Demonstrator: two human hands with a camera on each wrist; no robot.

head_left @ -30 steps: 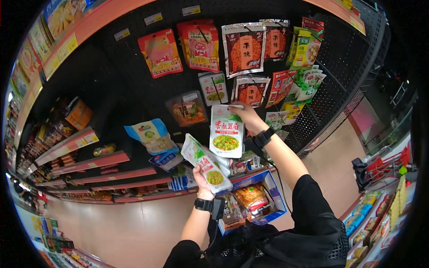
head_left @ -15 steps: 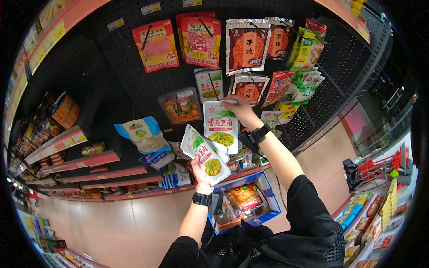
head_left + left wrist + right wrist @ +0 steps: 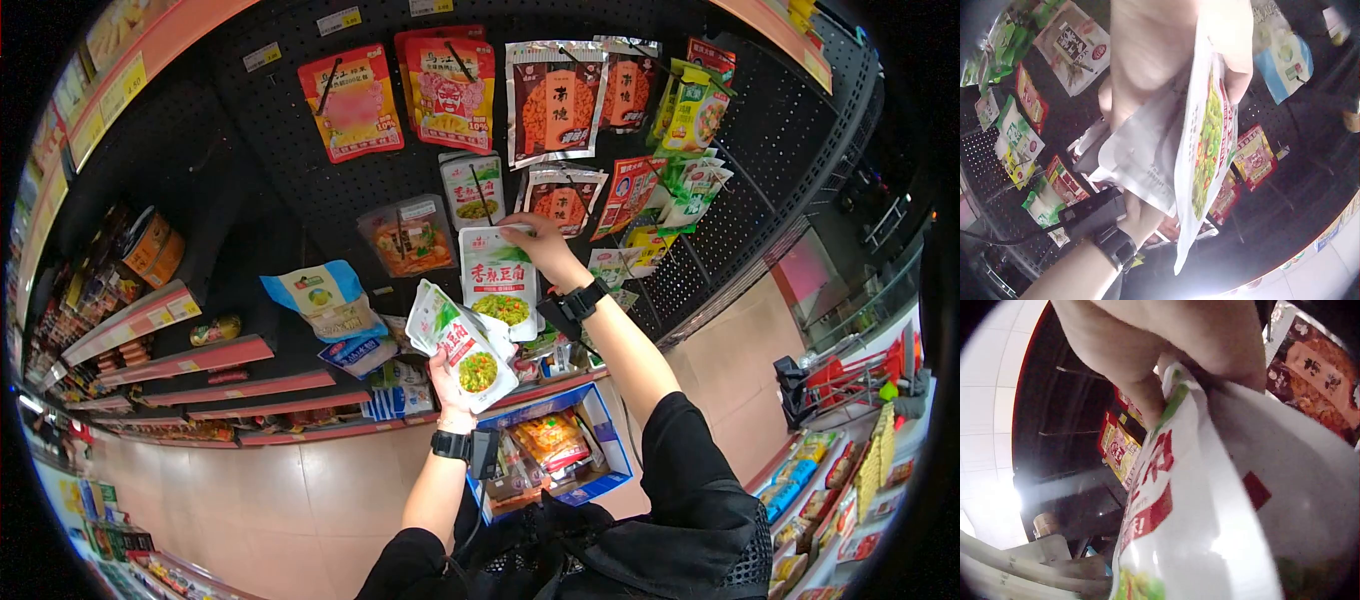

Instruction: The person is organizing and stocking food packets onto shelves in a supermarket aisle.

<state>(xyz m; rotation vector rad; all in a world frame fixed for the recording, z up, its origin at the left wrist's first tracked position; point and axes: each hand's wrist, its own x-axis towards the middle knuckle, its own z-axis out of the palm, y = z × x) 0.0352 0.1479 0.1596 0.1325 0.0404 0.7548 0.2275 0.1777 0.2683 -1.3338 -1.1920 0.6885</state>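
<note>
My left hand point(image 3: 450, 388) grips several white and green food pouches point(image 3: 462, 340), fanned slightly and tilted, each printed with red characters and a bowl of chopped green beans. In the left wrist view, one pouch point(image 3: 1210, 144) stands apart from the pouches point(image 3: 1141, 156) behind it. With thumb and fingers, my right hand point(image 3: 548, 250) pinches a matching pouch point(image 3: 497, 268) by its top edge. That pouch hangs upright and overlaps the left-hand bunch. Just above, more of the same pouches point(image 3: 472, 192) hang on a hook of the black pegboard.
Red and yellow packets point(image 3: 350, 105) and brown seasoning bags point(image 3: 556, 100) hang above. A clear food pack point(image 3: 406, 238) hangs left of the hands, with a blue and cream bag point(image 3: 325, 300) lower down. Below stands a blue box point(image 3: 610, 445) of packets. A red cart point(image 3: 850, 375) is at right.
The right-hand pouch has shifted slightly left in view since a second ago, and the left-hand bunch has risen slightly. Over the last half second both hands have stayed nearly still.
</note>
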